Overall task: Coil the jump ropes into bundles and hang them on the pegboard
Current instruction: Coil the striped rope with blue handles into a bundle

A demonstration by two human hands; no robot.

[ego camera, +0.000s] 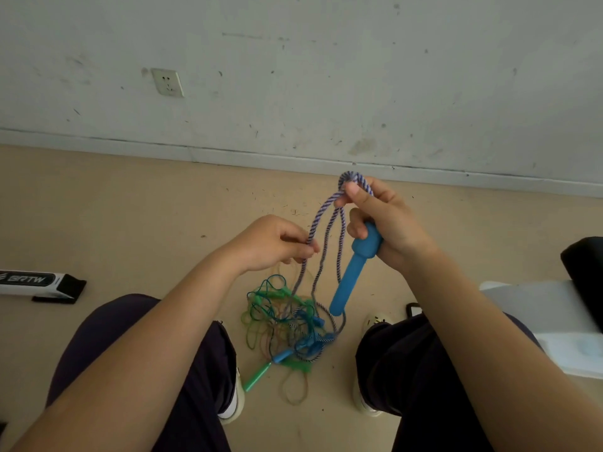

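Observation:
A purple-and-white braided jump rope with a blue handle hangs between my hands. My right hand grips the top of the blue handle in its lower fingers and pinches a loop of the rope between thumb and forefinger. My left hand pinches one strand of the same rope lower down and to the left. The strands drop to the floor into a tangled pile of jump ropes, green, blue and tan, with a green handle sticking out. No pegboard is in view.
I sit with my knees apart, the pile between my shoes. A white and black box lies on the floor at left. A white seat or case with a black object is at right. A wall with a socket is ahead.

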